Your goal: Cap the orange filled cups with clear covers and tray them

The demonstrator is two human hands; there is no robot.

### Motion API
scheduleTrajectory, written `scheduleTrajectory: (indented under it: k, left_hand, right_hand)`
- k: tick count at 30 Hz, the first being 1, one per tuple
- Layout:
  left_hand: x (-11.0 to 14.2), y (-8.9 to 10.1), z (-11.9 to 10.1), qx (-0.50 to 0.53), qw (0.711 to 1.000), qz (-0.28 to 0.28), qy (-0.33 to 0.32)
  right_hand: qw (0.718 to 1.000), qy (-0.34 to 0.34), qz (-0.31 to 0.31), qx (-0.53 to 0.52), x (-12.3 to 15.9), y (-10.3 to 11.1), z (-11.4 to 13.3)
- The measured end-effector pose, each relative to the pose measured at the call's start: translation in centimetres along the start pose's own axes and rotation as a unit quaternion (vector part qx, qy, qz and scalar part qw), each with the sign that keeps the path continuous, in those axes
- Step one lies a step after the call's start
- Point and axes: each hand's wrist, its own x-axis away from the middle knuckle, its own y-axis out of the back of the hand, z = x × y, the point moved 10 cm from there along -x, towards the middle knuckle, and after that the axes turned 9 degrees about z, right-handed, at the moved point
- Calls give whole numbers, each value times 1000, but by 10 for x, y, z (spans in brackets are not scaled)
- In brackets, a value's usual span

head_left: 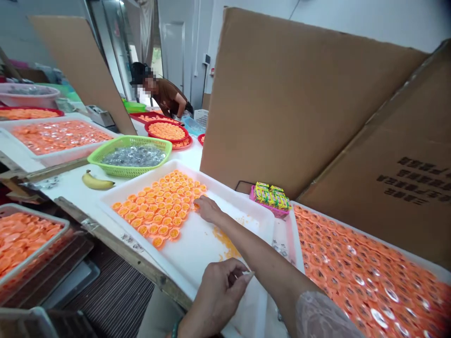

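My right hand (208,209) reaches over the white tray (243,197), its fingertips closed on a small orange cup (196,206) at the right edge of a group. Rows of similar round orange cups (158,204) with yellow-orange middles cover the tray's far left part. Lower and nearer to me, my left hand (220,293) is closed in a pinch around a small pale pointed piece (250,274), whose kind I cannot make out. Loose yellow bits (225,241) lie scattered on the tray floor, partly hidden behind my right forearm.
Beyond the tray sit a green basket (94,157) of clear pieces and a banana (97,181). Tall cardboard (299,103) stands behind a pink basket of yellow-green packets (271,197). Orange pieces fill a right tray (369,263). A person (169,96) bends over farther back.
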Motion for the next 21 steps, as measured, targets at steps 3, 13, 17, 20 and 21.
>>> scheduleTrajectory:
  k: [3,13,17,20,21]
  left_hand:
    - [2,3,-4,0,1000,-9,-18]
    - [23,66,16,145,940,-305,-51]
    - [-4,34,27,356,926,-124,-12]
    - [-12,13,17,432,902,-22,-14]
    - [-12,10,16,443,896,-16,-12]
  right_hand:
    - [1000,17,12,3,8,-4,1]
    - [983,64,-158,-65,147,78,29]
    - [967,43,-231,-101,205,87,38]
    - [953,29,-265,-142,230,79,39]
    - [948,23,-274,-157,236,75,39]
